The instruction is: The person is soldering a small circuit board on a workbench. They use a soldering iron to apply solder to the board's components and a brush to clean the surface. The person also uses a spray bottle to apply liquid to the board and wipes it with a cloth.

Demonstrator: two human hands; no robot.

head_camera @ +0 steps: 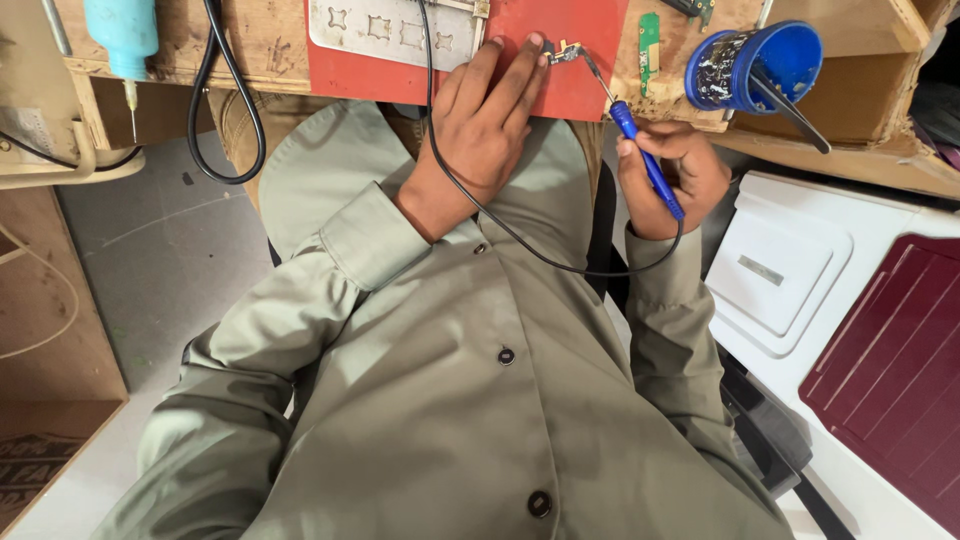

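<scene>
My left hand (487,110) lies flat on a red mat (575,60), its fingertips pinning a small metal electronic part (566,50) at the mat's top edge. My right hand (672,170) grips a blue-handled soldering iron (648,160) like a pen. Its thin tip reaches up and left to touch the small part. The iron's black cord (520,235) loops across my grey-green shirt and up over the mat.
A blue cup (760,62) crusted with residue holds a dark tool beside the mat. A small green circuit board (649,40) lies by it. A grey stencil plate (390,30), a light-blue squeeze bottle (122,35), white lid (775,265) and maroon tray (890,360) surround me.
</scene>
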